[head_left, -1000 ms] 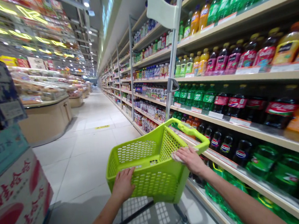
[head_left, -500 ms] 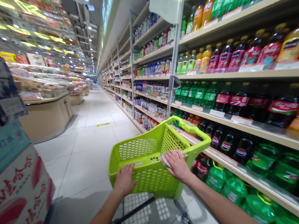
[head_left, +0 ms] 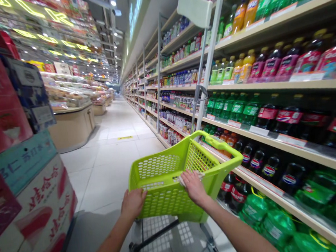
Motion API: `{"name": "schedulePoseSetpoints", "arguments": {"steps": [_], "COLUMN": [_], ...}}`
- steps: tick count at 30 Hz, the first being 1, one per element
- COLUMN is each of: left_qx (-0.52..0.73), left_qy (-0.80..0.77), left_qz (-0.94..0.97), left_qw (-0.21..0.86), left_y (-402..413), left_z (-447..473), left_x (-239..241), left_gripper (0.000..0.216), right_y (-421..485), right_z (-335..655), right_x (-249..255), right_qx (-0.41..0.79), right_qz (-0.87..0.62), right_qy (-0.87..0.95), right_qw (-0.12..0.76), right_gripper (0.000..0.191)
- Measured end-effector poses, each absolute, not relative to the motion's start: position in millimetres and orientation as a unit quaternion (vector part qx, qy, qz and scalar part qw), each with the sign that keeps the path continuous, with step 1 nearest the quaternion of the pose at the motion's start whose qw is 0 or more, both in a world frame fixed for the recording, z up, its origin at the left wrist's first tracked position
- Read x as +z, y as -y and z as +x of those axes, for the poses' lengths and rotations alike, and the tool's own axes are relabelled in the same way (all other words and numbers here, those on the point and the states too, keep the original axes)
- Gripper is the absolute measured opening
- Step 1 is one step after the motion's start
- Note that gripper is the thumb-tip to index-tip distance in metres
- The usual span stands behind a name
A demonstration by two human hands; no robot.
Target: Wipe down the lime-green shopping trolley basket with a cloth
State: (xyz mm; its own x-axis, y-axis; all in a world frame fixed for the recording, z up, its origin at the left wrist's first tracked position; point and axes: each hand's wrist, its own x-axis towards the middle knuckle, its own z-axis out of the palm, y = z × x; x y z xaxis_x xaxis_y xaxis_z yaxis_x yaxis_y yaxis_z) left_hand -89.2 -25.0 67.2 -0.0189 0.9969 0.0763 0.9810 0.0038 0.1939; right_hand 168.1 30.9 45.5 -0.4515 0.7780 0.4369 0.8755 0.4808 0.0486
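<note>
Holding cloth [head_left: 201, 175], R hand [head_left: 193, 187] @ cart rim [head_left: 162, 189], cola btls [head_left: 287, 116]

One camera, worn on the head, supplies the view. It faces forward along the aisle and is pitched down toward the left hand [head_left: 133, 204] and right hand [head_left: 193, 184], which lie at close range below centre. The green cart [head_left: 174, 200] is viewed from above and from one side, exposing its interior. The field is wide: cartons [head_left: 45, 203] stand near at left, shelving [head_left: 270, 87] recedes from near right, and the floor [head_left: 114, 156] runs to a far vanishing point above centre.
</note>
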Motion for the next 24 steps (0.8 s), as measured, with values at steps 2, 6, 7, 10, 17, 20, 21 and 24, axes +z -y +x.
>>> {"name": "schedulePoseSetpoints", "arguments": {"steps": [2,6,7,10,17,20,21,24], "left_qx": [0.089,0.083,0.083,0.089,0.106,0.117,0.119,0.103], "left_qy": [-0.705,-0.71,-0.713,-0.721,-0.719,-0.696,-0.69,-0.655], "left_qz": [0.703,0.699,0.696,0.687,0.686,0.706,0.711,0.747], "left_qw": [0.027,0.008,0.002,-0.009,0.044,0.06,0.061,0.044], "left_y": [32.1,47.2,50.6,58.3,62.3,63.4,64.1,66.9], "left_z": [-88.6,-84.1,-82.0,-71.1,-21.5,-20.0,-24.5,-41.5], "left_x": [68.6,70.8,71.2,71.6,67.8,62.4,59.5,47.9], "left_gripper": [0.045,0.046,0.047,0.05,0.046,0.037,0.039,0.054], "right_y": [-30.1,-25.2,-25.2,-27.9,-9.9,-4.2,-4.3,-3.0], "right_z": [140.5,109.7,113.6,145.5,145.3,138.6,142.6,155.0], "right_x": [31.9,18.5,20.3,32.2,18.6,9.4,9.2,7.0], "right_qx": [-0.123,-0.112,-0.114,-0.122,-0.066,-0.035,-0.03,-0.019], "right_qz": [-0.457,-0.388,-0.381,-0.416,-0.456,-0.43,-0.441,-0.481], "right_qy": [0.851,0.876,0.879,0.864,0.837,0.842,0.829,0.761], "right_qw": [0.229,0.266,0.263,0.255,0.295,0.323,0.344,0.434], "right_gripper": [0.04,0.039,0.038,0.037,0.052,0.055,0.055,0.056]}}
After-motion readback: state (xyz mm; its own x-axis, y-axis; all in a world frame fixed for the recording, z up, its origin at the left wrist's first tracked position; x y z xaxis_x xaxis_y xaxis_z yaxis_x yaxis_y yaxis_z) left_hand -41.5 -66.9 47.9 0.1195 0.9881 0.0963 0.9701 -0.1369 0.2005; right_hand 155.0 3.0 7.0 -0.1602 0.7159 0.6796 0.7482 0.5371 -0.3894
